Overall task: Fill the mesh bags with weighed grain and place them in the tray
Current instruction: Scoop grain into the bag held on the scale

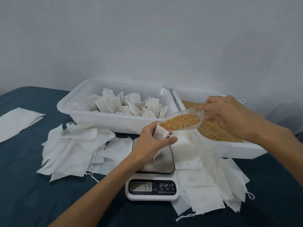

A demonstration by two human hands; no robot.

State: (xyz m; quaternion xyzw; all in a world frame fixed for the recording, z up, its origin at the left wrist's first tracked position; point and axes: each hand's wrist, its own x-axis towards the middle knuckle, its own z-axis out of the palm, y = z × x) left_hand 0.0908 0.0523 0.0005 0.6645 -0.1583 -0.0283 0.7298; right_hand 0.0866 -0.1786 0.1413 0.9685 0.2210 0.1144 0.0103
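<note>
My left hand grips a white mesh bag upright over the scale, its mouth held open. My right hand holds the handle of a clear plastic scoop full of golden grain, its lip at the bag's mouth. The scale's display reads 5.9. Behind on the left stands a white tray holding several filled bags. A second white tray on the right holds loose grain.
Empty flat mesh bags lie heaped left of the scale and right of it. A white sheet lies at the far left on the dark blue table. A pale wall rises behind the trays.
</note>
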